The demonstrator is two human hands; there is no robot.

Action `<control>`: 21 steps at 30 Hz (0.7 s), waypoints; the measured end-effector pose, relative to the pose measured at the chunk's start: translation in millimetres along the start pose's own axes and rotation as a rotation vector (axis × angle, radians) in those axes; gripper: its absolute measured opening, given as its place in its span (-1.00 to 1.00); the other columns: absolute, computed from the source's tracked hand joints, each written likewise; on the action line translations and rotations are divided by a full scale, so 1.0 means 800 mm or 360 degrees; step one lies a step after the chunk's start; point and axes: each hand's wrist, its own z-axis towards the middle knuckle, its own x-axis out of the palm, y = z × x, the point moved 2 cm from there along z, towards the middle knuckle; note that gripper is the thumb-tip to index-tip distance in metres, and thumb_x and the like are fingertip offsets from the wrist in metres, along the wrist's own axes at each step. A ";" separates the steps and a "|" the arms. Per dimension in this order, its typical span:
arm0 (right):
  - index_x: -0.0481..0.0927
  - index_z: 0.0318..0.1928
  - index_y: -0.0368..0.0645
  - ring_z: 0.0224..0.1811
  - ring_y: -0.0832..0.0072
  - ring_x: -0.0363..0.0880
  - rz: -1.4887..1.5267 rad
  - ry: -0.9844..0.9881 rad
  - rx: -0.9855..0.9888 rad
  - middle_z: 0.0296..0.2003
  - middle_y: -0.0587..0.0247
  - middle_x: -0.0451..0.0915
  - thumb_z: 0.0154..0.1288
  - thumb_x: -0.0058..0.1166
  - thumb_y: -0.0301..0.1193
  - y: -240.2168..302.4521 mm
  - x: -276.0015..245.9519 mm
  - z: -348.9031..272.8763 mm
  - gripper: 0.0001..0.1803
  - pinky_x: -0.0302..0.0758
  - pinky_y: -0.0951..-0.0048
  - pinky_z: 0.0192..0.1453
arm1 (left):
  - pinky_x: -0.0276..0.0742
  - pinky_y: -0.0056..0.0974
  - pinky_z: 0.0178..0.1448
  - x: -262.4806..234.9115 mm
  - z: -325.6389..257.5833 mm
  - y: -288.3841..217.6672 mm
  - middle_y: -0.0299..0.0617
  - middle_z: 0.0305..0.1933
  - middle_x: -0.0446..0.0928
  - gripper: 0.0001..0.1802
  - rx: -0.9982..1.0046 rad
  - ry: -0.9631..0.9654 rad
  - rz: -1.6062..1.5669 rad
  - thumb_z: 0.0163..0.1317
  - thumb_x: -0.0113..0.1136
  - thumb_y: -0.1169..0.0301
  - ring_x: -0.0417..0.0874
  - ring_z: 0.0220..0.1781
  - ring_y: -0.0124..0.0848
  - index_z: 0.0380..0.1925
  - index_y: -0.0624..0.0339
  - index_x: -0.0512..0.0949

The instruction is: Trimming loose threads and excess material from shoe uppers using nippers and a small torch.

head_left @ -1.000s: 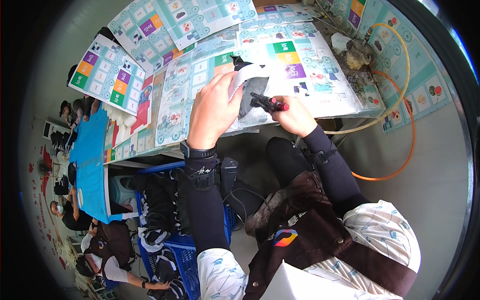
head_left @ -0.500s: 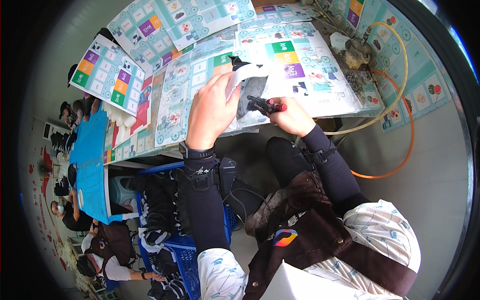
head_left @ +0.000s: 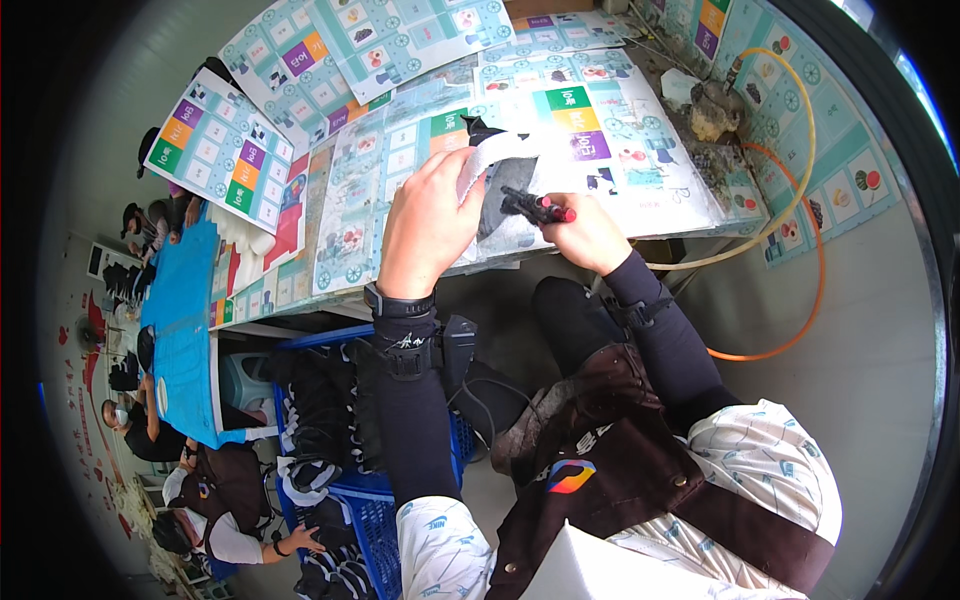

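My left hand (head_left: 430,220) is closed on a dark grey and black fabric piece with a curved white edge (head_left: 503,150), which looks like a shoe part. Its grey panel (head_left: 513,182) faces up over the worktable (head_left: 660,205). My right hand (head_left: 588,236) grips a small black hand tool with red ends (head_left: 536,206). The tool's dark front end overlaps the grey panel; whether it touches cannot be made out. Fingers of both hands are partly hidden.
Printed sheets (head_left: 410,40) cover the table and stand along its back. A yellow hose (head_left: 808,130) and an orange hose (head_left: 822,270) hang at the right. Below the table, blue crates (head_left: 375,520) hold black-and-white pieces. Several people sit at the left, one hand (head_left: 300,540) near a crate.
My left hand and the fabric piece have shifted slightly right. The tool has tilted a little in my right hand. At the lower left, the other person's hand has moved slightly up.
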 end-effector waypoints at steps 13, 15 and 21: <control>0.64 0.05 -0.24 -0.33 0.43 0.63 0.0182 -0.0125 -0.0130 -0.33 0.18 0.70 0.27 0.27 -0.53 -0.068 -0.040 0.015 -0.67 0.57 0.29 -0.14 | 0.63 0.08 0.23 -0.006 0.007 0.012 0.18 0.12 0.70 -0.66 -0.0022 -0.0177 -0.0018 0.49 0.18 0.34 0.69 0.14 0.23 0.11 0.33 0.66; 0.62 0.14 -0.23 -0.23 0.38 0.69 -0.0104 -0.0155 -0.0008 -0.25 0.05 0.73 0.33 0.20 -0.56 -0.086 -0.040 0.025 -0.64 0.60 0.22 -0.10 | 0.61 0.11 0.14 -0.024 -0.020 0.047 0.33 0.02 0.69 -0.61 -0.0183 -0.0427 0.0127 0.61 0.09 0.26 0.71 0.09 0.30 0.07 0.43 0.65; 0.44 0.34 -0.38 0.18 -0.27 0.53 -0.1074 -0.0543 -0.0233 0.09 -0.39 0.55 0.20 0.18 -0.66 -0.209 -0.141 0.038 -0.37 0.48 -0.11 0.25 | 0.61 0.02 0.18 -0.002 -0.171 0.048 0.33 0.05 0.69 -0.67 -0.0580 -0.0649 -0.0223 0.62 0.09 0.38 0.69 0.17 0.29 0.22 0.34 0.60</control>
